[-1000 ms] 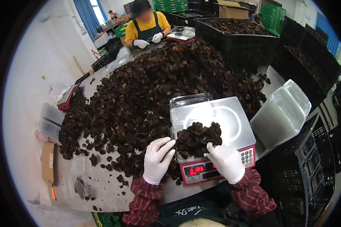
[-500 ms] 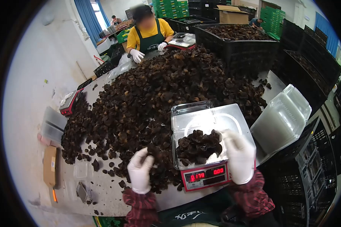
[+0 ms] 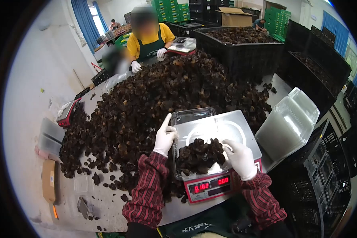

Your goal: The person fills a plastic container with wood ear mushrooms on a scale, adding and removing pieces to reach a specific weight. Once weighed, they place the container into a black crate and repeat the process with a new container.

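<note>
My left hand (image 3: pixel 165 137), in a white glove, is at the left side of a clear plastic box, its index finger stretched up along the edge of the lid half (image 3: pixel 194 114). Dark wood-ear-like pieces (image 3: pixel 200 156) lie in the box on the metal-topped scale (image 3: pixel 236 127), whose red display (image 3: pixel 209 185) reads 0.102 and 0.00. My right hand (image 3: pixel 240 158), also gloved, has bent fingers at the right edge of these pieces; what its fingertips hold, if anything, is hidden. A big heap of the same dark pieces (image 3: pixel 146 99) spreads behind and left.
Stacked clear boxes (image 3: pixel 287 121) stand right of the scale. Beyond the heap are a person in a yellow shirt (image 3: pixel 148 39) and a large black crate (image 3: pixel 242 53). Another scale (image 3: pixel 68 112) and a cardboard piece (image 3: pixel 49 180) lie left; black crates (image 3: pixel 325 174) are at right.
My left hand has moved up and right from the heap to the box's edge. My right hand has shifted slightly, fingers now at the pieces. The display changed from 0.179 to 0.102.
</note>
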Demonstrator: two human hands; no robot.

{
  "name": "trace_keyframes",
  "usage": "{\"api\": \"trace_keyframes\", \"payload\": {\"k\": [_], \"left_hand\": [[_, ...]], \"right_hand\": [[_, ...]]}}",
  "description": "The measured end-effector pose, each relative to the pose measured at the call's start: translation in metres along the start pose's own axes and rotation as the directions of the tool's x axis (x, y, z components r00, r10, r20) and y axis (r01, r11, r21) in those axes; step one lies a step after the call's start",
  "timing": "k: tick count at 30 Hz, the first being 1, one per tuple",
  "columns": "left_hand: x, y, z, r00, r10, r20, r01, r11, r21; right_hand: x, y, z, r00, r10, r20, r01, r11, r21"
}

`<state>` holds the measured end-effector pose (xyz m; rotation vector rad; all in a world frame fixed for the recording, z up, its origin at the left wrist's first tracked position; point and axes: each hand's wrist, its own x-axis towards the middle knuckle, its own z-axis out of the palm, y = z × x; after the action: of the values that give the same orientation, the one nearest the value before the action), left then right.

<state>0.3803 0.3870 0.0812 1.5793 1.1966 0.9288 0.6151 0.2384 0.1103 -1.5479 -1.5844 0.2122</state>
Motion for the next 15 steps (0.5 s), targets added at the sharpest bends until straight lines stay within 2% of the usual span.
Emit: {"api": "trace_keyframes", "payload": {"k": [1,2,3,4,5,6,7,8,9,10,11,12,13,14,15], "left_hand": [[-0.002,0.0,0.001,0.999,0.017,-0.033,-0.027,0.951,-0.308],[-0.006,0.006,0.002,0.998,0.024,-0.063,-0.056,0.81,-0.584],[-0.014,0.018,0.001,0.991,0.078,-0.109,-0.129,0.766,-0.63],[-0.024,0.014,-0.001,0.943,0.291,-0.161,-0.332,0.858,-0.393],[-0.037,0.017,-0.011,0.901,0.426,-0.084,-0.417,0.795,-0.44],[-0.056,0.018,-0.021,0.926,0.375,-0.051,-0.376,0.898,-0.231],[-0.072,0.022,-0.025,0.793,0.607,-0.044,-0.605,0.794,0.054],[-0.09,0.021,-0.028,0.78,0.626,0.006,-0.62,0.772,0.141],[-0.113,0.028,-0.026,0.872,0.488,0.037,-0.484,0.849,0.214],[-0.125,0.026,-0.021,0.88,0.474,0.043,-0.463,0.831,0.31],[-0.136,0.014,-0.014,0.96,0.282,-0.005,-0.281,0.958,0.061],[-0.144,0.009,-0.005,0.998,0.068,0.002,-0.066,0.978,-0.196],[-0.15,0.009,0.0,1.0,-0.018,0.01,0.02,0.931,-0.364],[-0.154,0.015,0.003,0.994,-0.1,0.035,0.104,0.848,-0.519],[-0.155,0.015,0.006,0.995,-0.098,0.015,0.091,0.846,-0.525]], "right_hand": [[-0.003,0.0,-0.005,0.993,0.103,-0.064,-0.098,0.992,0.082],[-0.005,0.001,-0.012,0.97,0.211,-0.12,-0.189,0.967,0.171],[-0.004,-0.012,-0.022,0.932,0.346,-0.109,-0.31,0.916,0.255],[-0.01,0.0,-0.021,0.935,0.329,-0.13,-0.274,0.905,0.325],[-0.015,0.002,-0.027,0.928,0.364,-0.079,-0.318,0.885,0.341],[-0.019,0.003,-0.032,0.917,0.398,-0.027,-0.363,0.861,0.356],[-0.024,0.008,-0.034,0.916,0.4,-0.039,-0.361,0.861,0.359],[-0.03,0.015,-0.036,0.877,0.448,0.172,-0.476,0.769,0.426],[-0.036,0.018,-0.035,0.804,0.456,0.381,-0.593,0.662,0.459],[-0.039,0.019,-0.033,0.806,0.458,0.374,-0.591,0.66,0.464],[-0.042,0.02,-0.03,0.773,0.395,0.497,-0.63,0.571,0.526],[-0.038,0.008,-0.032,0.732,0.311,0.606,-0.672,0.473,0.569],[-0.028,-0.008,-0.035,0.552,0.438,0.709,-0.821,0.432,0.373],[-0.032,-0.004,-0.031,0.557,0.441,0.704,-0.82,0.43,0.379],[-0.038,0.004,-0.024,0.571,0.407,0.713,-0.815,0.383,0.434]]}}
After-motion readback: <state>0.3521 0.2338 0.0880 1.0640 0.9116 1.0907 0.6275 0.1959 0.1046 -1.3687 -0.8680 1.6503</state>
